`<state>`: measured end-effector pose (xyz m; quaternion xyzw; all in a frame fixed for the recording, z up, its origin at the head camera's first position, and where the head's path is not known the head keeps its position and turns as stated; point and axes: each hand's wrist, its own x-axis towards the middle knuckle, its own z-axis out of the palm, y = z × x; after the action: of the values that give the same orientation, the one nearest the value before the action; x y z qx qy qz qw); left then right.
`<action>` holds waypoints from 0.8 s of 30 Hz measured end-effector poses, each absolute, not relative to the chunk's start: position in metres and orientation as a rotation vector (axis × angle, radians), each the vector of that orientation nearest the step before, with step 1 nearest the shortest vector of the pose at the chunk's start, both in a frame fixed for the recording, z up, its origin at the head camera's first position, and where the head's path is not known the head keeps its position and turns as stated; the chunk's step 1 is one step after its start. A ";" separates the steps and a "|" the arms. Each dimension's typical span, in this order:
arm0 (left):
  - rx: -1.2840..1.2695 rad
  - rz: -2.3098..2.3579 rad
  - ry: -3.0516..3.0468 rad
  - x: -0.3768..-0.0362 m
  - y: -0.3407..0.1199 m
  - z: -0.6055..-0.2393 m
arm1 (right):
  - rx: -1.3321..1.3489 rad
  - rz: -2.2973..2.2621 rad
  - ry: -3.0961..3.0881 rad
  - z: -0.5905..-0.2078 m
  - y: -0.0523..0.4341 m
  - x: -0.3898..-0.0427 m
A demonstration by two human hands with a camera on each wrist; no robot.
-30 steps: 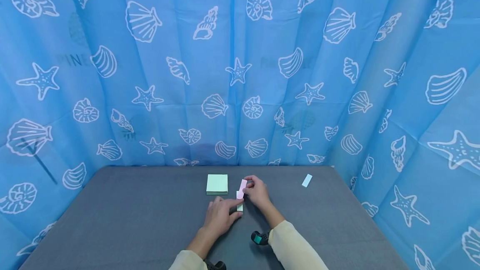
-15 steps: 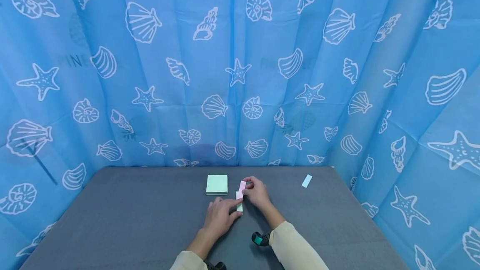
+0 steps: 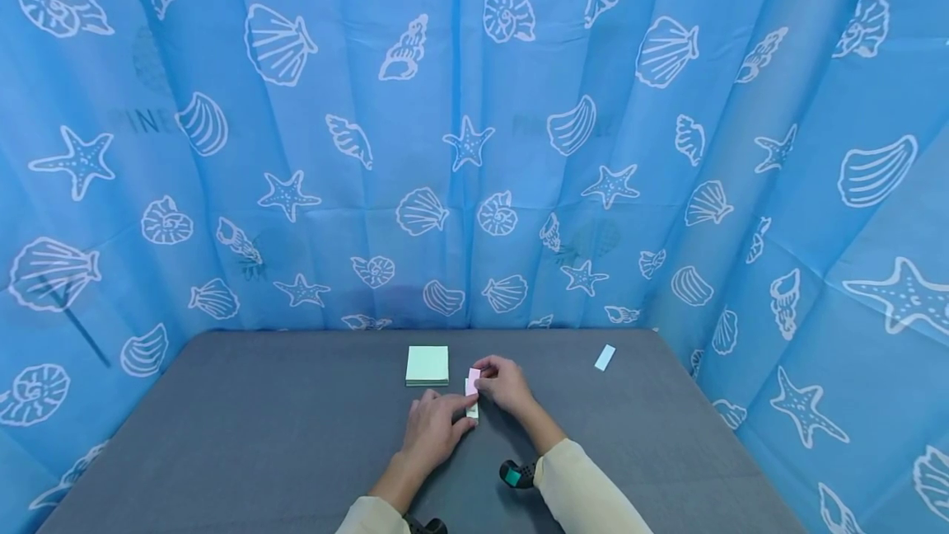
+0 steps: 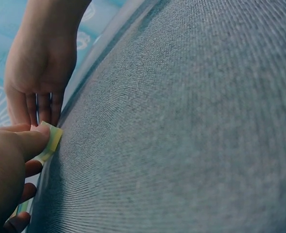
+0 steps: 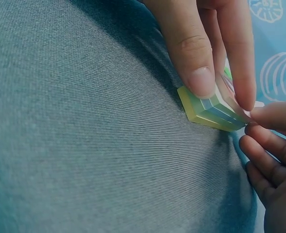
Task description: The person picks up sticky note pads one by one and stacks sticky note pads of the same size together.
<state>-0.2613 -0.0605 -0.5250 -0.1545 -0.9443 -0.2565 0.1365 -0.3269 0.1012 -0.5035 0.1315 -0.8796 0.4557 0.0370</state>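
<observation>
While a narrow pad [image 3: 472, 409] of sticky strips lies near the middle of the table [image 3: 222, 435], it is pressed down by the left hand [image 3: 433, 428], whose fingers [image 5: 196, 63] lie together on its near end. A pink strip [image 3: 473, 380] at its far end is pinched by the right hand [image 3: 504, 386]. Just beside, a green notepad [image 3: 427, 365] is seen; a blue strip [image 3: 605, 357] lies well apart to the right.
</observation>
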 end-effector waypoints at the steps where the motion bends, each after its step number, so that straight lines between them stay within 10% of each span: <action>1: -0.450 -0.742 -2.729 -0.261 -0.061 -0.525 | 0.418 1.391 -2.703 -0.504 0.101 -0.327; 24: -0.430 -0.718 -2.747 -0.263 -0.059 -0.528 | 0.541 1.328 -2.778 -0.498 0.105 -0.327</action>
<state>-0.2627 -0.0590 -0.5281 -0.1482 -0.9479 -0.2479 0.1346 -0.3267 0.1046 -0.4984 0.1730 -0.8885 0.4249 0.0077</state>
